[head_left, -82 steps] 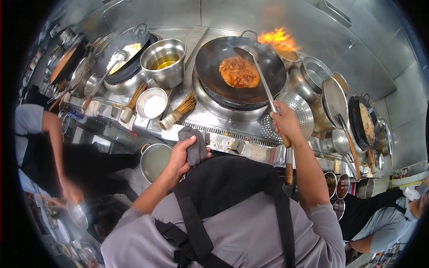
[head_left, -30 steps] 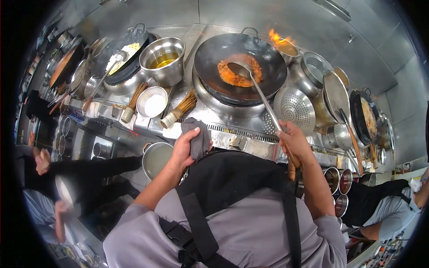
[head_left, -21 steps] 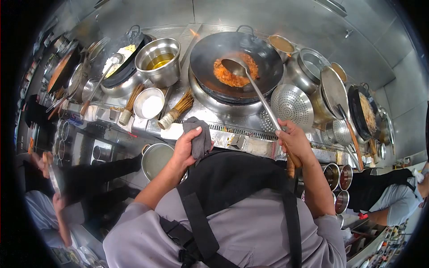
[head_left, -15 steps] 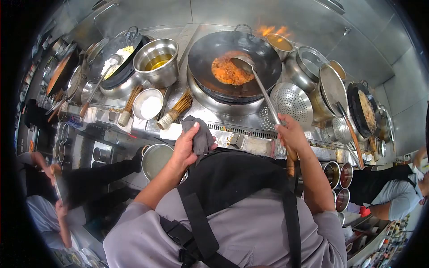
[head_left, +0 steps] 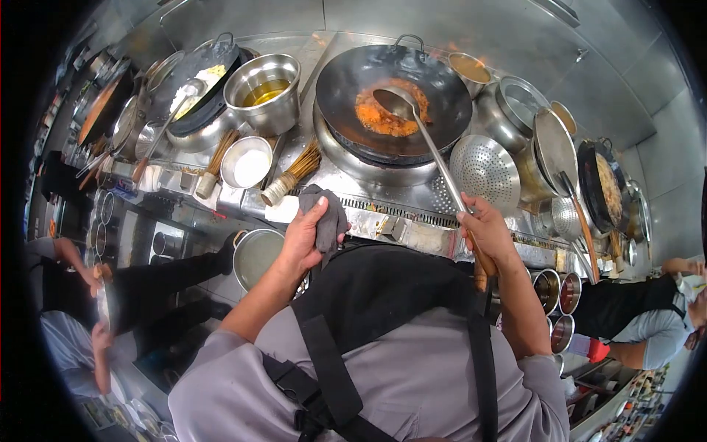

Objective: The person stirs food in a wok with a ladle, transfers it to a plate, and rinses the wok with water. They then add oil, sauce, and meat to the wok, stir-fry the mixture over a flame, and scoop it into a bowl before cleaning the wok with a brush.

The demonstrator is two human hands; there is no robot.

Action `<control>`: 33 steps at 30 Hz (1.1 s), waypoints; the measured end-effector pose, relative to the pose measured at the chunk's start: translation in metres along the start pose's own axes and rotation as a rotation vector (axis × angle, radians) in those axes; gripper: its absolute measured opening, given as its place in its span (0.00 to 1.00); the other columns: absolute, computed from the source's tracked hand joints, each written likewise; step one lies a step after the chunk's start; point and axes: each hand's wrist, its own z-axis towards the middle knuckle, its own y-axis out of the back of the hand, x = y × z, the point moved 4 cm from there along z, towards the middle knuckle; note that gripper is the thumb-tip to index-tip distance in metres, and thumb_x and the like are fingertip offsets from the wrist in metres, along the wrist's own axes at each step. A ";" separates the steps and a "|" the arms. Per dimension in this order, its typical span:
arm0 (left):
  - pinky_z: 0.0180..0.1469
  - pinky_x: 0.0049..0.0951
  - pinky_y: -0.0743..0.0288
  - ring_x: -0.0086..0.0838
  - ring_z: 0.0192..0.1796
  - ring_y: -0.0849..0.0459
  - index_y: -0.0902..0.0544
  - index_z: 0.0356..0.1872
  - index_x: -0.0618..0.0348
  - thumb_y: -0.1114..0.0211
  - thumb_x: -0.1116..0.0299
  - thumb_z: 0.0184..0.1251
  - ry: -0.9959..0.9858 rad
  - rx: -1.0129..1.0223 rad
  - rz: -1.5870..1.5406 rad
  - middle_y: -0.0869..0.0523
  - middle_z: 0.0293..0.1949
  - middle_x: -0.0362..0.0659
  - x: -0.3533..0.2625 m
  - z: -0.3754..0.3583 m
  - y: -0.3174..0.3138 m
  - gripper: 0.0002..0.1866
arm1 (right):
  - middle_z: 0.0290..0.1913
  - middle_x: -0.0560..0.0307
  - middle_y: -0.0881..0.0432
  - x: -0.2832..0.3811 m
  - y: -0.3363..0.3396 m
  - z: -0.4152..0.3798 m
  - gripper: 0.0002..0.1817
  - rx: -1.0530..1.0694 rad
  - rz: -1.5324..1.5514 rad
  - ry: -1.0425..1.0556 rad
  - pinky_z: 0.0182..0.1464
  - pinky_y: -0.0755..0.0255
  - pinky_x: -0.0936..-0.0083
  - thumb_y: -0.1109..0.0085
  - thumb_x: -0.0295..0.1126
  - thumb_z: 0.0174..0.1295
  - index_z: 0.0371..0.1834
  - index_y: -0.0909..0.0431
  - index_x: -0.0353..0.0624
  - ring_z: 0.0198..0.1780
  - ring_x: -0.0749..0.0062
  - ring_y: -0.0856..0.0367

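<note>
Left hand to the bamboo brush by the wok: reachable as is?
Probably yes. The left hand rests at the counter edge, gripping a grey cloth. The bamboo brush lies just beyond it with nothing between, but the fingers are occupied by the cloth.

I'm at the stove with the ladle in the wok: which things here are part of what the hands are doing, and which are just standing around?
In use:
right hand gripping the ladle
wok with orange food
left hand holding the grey cloth

Standing by:
oil bowl
perforated strainer
bamboo brush
white powder bowl
</note>
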 end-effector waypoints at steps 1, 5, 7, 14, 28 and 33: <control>0.27 0.33 0.17 0.42 0.38 0.12 0.29 0.58 0.53 0.36 0.56 0.75 -0.007 -0.006 0.005 0.17 0.40 0.48 -0.002 0.001 0.001 0.19 | 0.22 0.62 0.24 0.009 -0.004 -0.004 0.24 -0.004 0.011 0.024 0.17 0.35 0.80 0.41 0.30 0.72 0.69 0.31 0.45 0.15 0.80 0.29; 0.26 0.29 0.18 0.40 0.39 0.11 0.27 0.58 0.55 0.39 0.54 0.77 -0.014 -0.014 0.042 0.14 0.44 0.50 -0.001 0.002 0.004 0.19 | 0.22 0.61 0.25 0.017 -0.018 0.000 0.25 -0.011 -0.078 -0.006 0.18 0.35 0.78 0.40 0.29 0.70 0.70 0.31 0.42 0.15 0.79 0.30; 0.26 0.29 0.18 0.40 0.39 0.11 0.26 0.57 0.55 0.39 0.54 0.77 -0.020 -0.013 0.040 0.14 0.43 0.49 -0.004 0.002 0.001 0.19 | 0.22 0.61 0.25 0.015 -0.016 0.008 0.24 0.013 -0.011 0.024 0.17 0.35 0.78 0.40 0.29 0.70 0.69 0.31 0.42 0.15 0.79 0.29; 0.25 0.28 0.18 0.40 0.39 0.11 0.26 0.58 0.55 0.38 0.54 0.77 -0.037 0.014 0.067 0.14 0.43 0.49 -0.005 0.005 -0.003 0.19 | 0.23 0.62 0.24 0.045 -0.030 0.046 0.22 0.052 -0.054 0.040 0.17 0.34 0.79 0.41 0.31 0.71 0.67 0.30 0.44 0.16 0.79 0.28; 0.28 0.30 0.19 0.36 0.36 0.13 0.27 0.55 0.53 0.39 0.56 0.78 0.002 0.002 0.050 0.15 0.39 0.46 -0.007 0.001 0.001 0.16 | 0.22 0.60 0.25 0.040 0.009 0.071 0.25 -0.130 -0.189 0.106 0.18 0.32 0.76 0.39 0.30 0.68 0.69 0.30 0.40 0.16 0.78 0.28; 0.28 0.30 0.19 0.36 0.37 0.12 0.27 0.55 0.53 0.39 0.56 0.77 0.009 -0.033 0.039 0.15 0.39 0.47 -0.007 0.003 0.006 0.16 | 0.22 0.62 0.25 0.022 0.023 0.037 0.26 -0.184 -0.161 0.101 0.18 0.34 0.78 0.40 0.30 0.69 0.70 0.31 0.39 0.16 0.80 0.29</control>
